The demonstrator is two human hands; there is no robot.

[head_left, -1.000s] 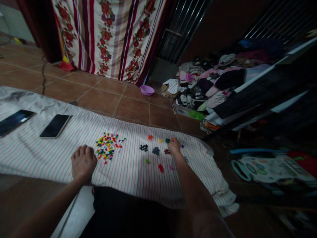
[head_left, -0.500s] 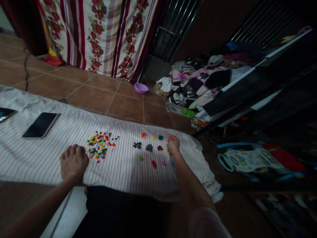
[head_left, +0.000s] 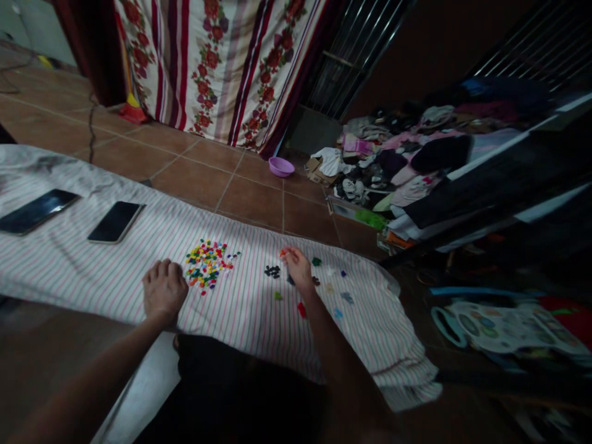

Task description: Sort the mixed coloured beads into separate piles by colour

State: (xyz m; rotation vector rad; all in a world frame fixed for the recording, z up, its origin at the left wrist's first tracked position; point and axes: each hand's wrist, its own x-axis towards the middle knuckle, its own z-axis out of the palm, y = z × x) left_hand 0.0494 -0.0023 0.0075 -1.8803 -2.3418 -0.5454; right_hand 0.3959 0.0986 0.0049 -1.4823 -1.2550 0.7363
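Observation:
My left hand (head_left: 164, 290) rests palm down on the striped cloth, fingers loosely laid out and holding nothing. Just right of it is a mixed pile of tiny coloured pieces (head_left: 203, 265). My right hand (head_left: 298, 266) reaches over the sorted groups, its fingertips drawn together at the orange pieces (head_left: 282, 253); whatever lies between them is too small to make out. Around it are black pieces (head_left: 272, 271), dark green pieces (head_left: 316, 261), light green pieces (head_left: 277, 296), red pieces (head_left: 302, 309) and light blue pieces (head_left: 338, 313). The hand partly hides some groups.
Two phones, one nearer (head_left: 116, 222) and one farther left (head_left: 39, 211), lie on the striped cloth (head_left: 245, 308). Beyond its edge, a purple basin (head_left: 281, 166) stands on the tiled floor. Piled clothes (head_left: 383, 154) fill the back right, beside a floral curtain (head_left: 235, 68).
My right hand has moved left, from the right-hand groups to the orange pieces. My left hand stays beside the mixed pile. The view has shifted left, showing more of the second phone.

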